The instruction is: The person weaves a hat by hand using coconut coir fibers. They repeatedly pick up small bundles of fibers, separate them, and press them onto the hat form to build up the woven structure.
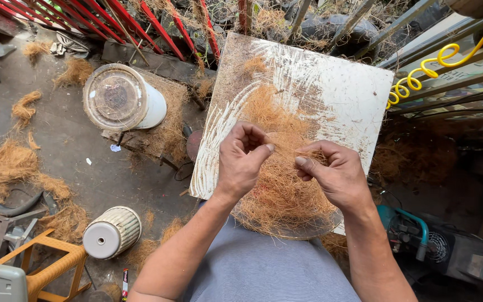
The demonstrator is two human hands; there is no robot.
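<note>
A mound of brown coconut fibre (278, 190) lies on a round tray (308, 230) in my lap, resting against a scratched white board (331, 89). My left hand (242, 162) hovers over the mound with its fingers curled, thumb and forefinger pinching thin strands. My right hand (331, 170) is just to the right, also pinching a few strands of the same fibre between thumb and fingers. The strands stretch between the two hands, which are a few centimetres apart.
On the concrete floor to the left stand an upturned white bucket (123, 99) and a ribbed cylinder filter (112, 232). Loose fibre clumps (8, 162) are scattered about. An orange stool (51, 263) is at lower left, a yellow coiled hose (420, 72) and metal bars on the right.
</note>
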